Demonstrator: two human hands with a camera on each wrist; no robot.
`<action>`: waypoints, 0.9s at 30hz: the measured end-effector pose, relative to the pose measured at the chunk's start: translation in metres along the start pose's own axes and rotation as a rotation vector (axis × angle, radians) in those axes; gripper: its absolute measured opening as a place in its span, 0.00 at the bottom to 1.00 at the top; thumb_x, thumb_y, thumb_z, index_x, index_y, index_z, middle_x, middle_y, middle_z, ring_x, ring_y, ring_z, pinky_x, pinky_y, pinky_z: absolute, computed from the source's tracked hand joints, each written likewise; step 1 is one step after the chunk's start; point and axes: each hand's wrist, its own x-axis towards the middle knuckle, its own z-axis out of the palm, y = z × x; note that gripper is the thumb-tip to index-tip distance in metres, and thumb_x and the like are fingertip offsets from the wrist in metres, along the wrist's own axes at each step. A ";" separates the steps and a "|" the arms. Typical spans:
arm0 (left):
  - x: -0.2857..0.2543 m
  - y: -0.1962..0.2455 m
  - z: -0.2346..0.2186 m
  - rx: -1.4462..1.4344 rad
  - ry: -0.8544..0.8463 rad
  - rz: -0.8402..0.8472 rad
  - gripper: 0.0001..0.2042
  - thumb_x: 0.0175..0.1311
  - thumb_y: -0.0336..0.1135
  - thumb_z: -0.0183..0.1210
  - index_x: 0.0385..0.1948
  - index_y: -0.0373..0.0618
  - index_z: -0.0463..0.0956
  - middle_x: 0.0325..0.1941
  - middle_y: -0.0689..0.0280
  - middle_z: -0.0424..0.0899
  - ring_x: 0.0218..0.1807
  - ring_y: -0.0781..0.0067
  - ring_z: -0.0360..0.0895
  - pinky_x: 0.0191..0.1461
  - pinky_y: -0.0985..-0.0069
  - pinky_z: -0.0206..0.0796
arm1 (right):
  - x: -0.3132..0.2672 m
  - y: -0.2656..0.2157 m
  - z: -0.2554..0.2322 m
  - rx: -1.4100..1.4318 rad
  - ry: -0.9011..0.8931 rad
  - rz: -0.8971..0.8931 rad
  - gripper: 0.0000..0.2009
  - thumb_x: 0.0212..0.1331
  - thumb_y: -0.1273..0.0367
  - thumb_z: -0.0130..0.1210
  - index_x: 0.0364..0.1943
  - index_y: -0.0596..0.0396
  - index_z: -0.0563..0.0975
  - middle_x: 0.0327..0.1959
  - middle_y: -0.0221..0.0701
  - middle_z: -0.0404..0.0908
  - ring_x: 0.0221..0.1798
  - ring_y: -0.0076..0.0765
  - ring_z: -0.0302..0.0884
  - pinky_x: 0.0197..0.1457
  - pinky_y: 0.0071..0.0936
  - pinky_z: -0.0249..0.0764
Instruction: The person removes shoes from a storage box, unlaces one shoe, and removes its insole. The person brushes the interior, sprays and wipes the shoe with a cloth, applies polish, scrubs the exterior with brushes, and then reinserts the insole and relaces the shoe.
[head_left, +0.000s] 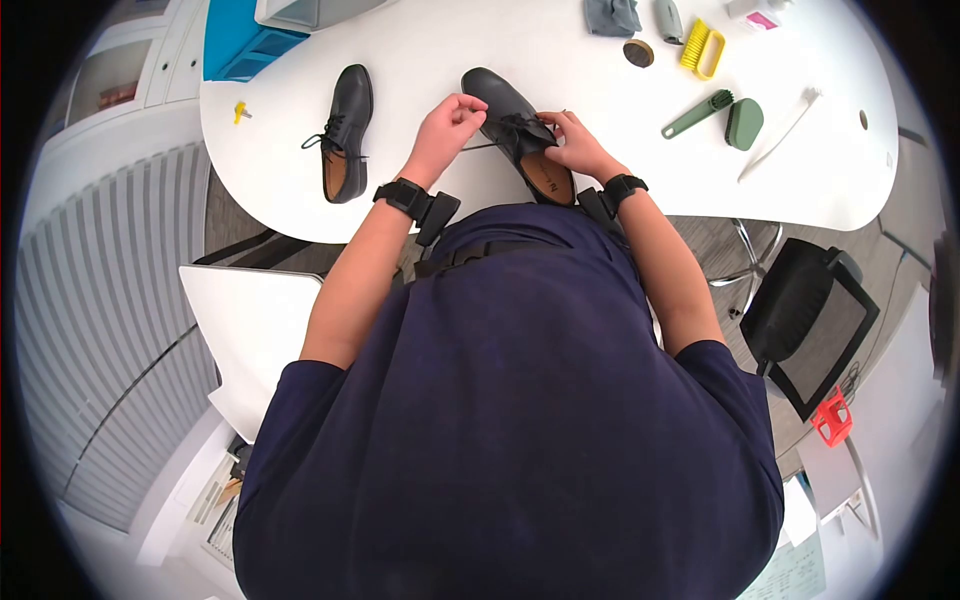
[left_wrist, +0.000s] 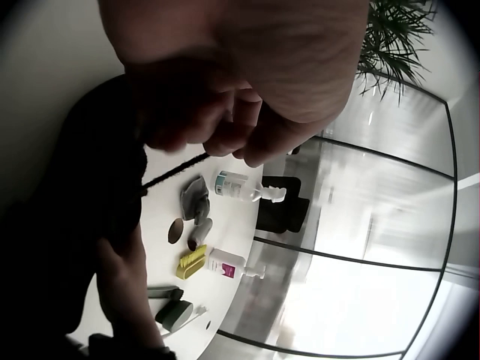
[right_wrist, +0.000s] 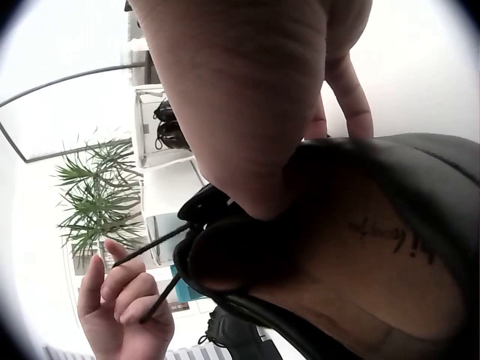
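Note:
A black lace-up shoe (head_left: 497,92) stands on the white table in front of me, its toe pointing away and its brown insole (right_wrist: 375,255) showing. My left hand (head_left: 447,130) is beside its left side, fingertips curled and pinching a black shoelace (right_wrist: 154,244). The lace runs taut from the eyelets to those fingers, also in the left wrist view. My right hand (head_left: 582,145) grips the shoe's right side near the tongue, thumb inside the opening and fingers outside. A second black shoe (head_left: 350,105), with its lace tied, stands to the left.
At the right lie a green-handled brush (head_left: 698,113), a green oval block (head_left: 744,124), a yellow brush (head_left: 702,50) and a thin white stick (head_left: 780,140). A grey cloth (head_left: 612,16) and two bottles are farther back. A blue box (head_left: 250,45) stands at the back left.

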 end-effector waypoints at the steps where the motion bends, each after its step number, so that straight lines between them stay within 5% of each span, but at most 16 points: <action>1: 0.000 0.005 -0.001 0.402 0.075 0.126 0.09 0.66 0.37 0.57 0.41 0.43 0.76 0.19 0.76 0.68 0.24 0.84 0.64 0.31 0.79 0.61 | 0.000 0.001 -0.001 0.011 -0.003 0.003 0.32 0.43 0.71 0.55 0.61 0.51 0.69 0.52 0.36 0.69 0.50 0.37 0.69 0.61 0.29 0.68; 2: -0.001 0.011 -0.004 0.400 0.078 0.126 0.09 0.66 0.37 0.57 0.41 0.43 0.76 0.19 0.76 0.68 0.24 0.84 0.64 0.31 0.79 0.61 | 0.000 0.001 -0.001 0.021 -0.007 0.005 0.32 0.43 0.71 0.55 0.61 0.51 0.69 0.52 0.36 0.69 0.50 0.37 0.69 0.61 0.29 0.68; 4: -0.002 0.023 -0.013 0.985 0.066 0.068 0.06 0.61 0.35 0.60 0.37 0.47 0.78 0.20 0.74 0.73 0.24 0.84 0.70 0.29 0.79 0.63 | 0.001 0.001 0.001 0.011 -0.002 -0.007 0.32 0.43 0.71 0.55 0.61 0.51 0.69 0.52 0.36 0.69 0.50 0.37 0.69 0.60 0.29 0.68; 5: -0.003 0.023 -0.016 0.986 0.070 0.066 0.06 0.61 0.35 0.60 0.37 0.47 0.78 0.20 0.74 0.73 0.24 0.84 0.70 0.29 0.79 0.63 | 0.001 0.002 0.003 0.005 0.008 -0.015 0.32 0.43 0.71 0.55 0.61 0.52 0.69 0.51 0.36 0.69 0.49 0.37 0.69 0.60 0.29 0.68; 8: 0.000 0.017 -0.024 0.715 0.084 0.011 0.08 0.63 0.35 0.59 0.40 0.45 0.78 0.19 0.74 0.72 0.23 0.82 0.69 0.29 0.76 0.66 | 0.000 0.002 0.004 0.001 0.021 -0.022 0.32 0.43 0.71 0.54 0.61 0.52 0.70 0.51 0.36 0.70 0.48 0.37 0.69 0.60 0.30 0.68; 10: 0.001 0.015 -0.024 -0.388 0.082 0.000 0.09 0.66 0.35 0.57 0.43 0.42 0.76 0.18 0.75 0.70 0.21 0.82 0.67 0.28 0.76 0.64 | -0.001 0.003 0.003 0.007 0.024 -0.020 0.32 0.43 0.71 0.54 0.61 0.52 0.70 0.51 0.37 0.70 0.48 0.37 0.68 0.60 0.29 0.68; 11: -0.002 0.018 -0.022 -0.434 0.075 -0.022 0.10 0.68 0.34 0.55 0.45 0.39 0.74 0.18 0.77 0.67 0.20 0.82 0.65 0.27 0.77 0.62 | 0.000 0.004 0.003 0.012 0.024 -0.022 0.32 0.43 0.71 0.54 0.61 0.52 0.70 0.51 0.37 0.70 0.48 0.37 0.68 0.60 0.29 0.68; 15: -0.007 0.017 -0.026 -0.263 0.037 -0.031 0.10 0.67 0.36 0.56 0.44 0.42 0.75 0.17 0.76 0.65 0.20 0.83 0.62 0.26 0.77 0.60 | 0.001 0.009 0.006 0.012 0.036 -0.030 0.32 0.43 0.71 0.54 0.60 0.52 0.70 0.51 0.37 0.70 0.48 0.37 0.68 0.60 0.29 0.67; 17: -0.013 0.028 -0.023 0.579 0.262 0.186 0.08 0.64 0.37 0.59 0.37 0.44 0.78 0.15 0.72 0.69 0.20 0.81 0.70 0.26 0.75 0.64 | 0.001 0.010 0.005 0.001 0.051 -0.042 0.31 0.44 0.67 0.57 0.60 0.50 0.70 0.52 0.40 0.70 0.50 0.42 0.72 0.58 0.33 0.71; 20: -0.018 0.035 -0.028 0.946 0.312 0.215 0.09 0.64 0.40 0.58 0.35 0.46 0.79 0.15 0.70 0.74 0.21 0.79 0.74 0.25 0.76 0.63 | 0.001 0.006 0.000 -0.093 -0.002 0.021 0.30 0.45 0.66 0.58 0.59 0.52 0.70 0.51 0.40 0.71 0.48 0.43 0.73 0.56 0.33 0.72; 24: -0.017 0.024 -0.036 0.851 0.241 0.066 0.12 0.67 0.42 0.53 0.38 0.45 0.79 0.18 0.68 0.80 0.24 0.79 0.79 0.26 0.76 0.66 | -0.009 -0.006 -0.005 -0.261 0.052 -0.007 0.28 0.46 0.66 0.58 0.57 0.52 0.71 0.45 0.40 0.75 0.43 0.44 0.76 0.51 0.33 0.74; 27: -0.021 0.014 -0.034 0.320 -0.180 -0.241 0.15 0.70 0.44 0.48 0.42 0.41 0.77 0.24 0.68 0.83 0.29 0.78 0.81 0.35 0.79 0.72 | -0.023 -0.027 -0.019 -0.297 0.003 0.029 0.24 0.49 0.68 0.58 0.54 0.54 0.72 0.35 0.37 0.78 0.38 0.42 0.77 0.45 0.33 0.75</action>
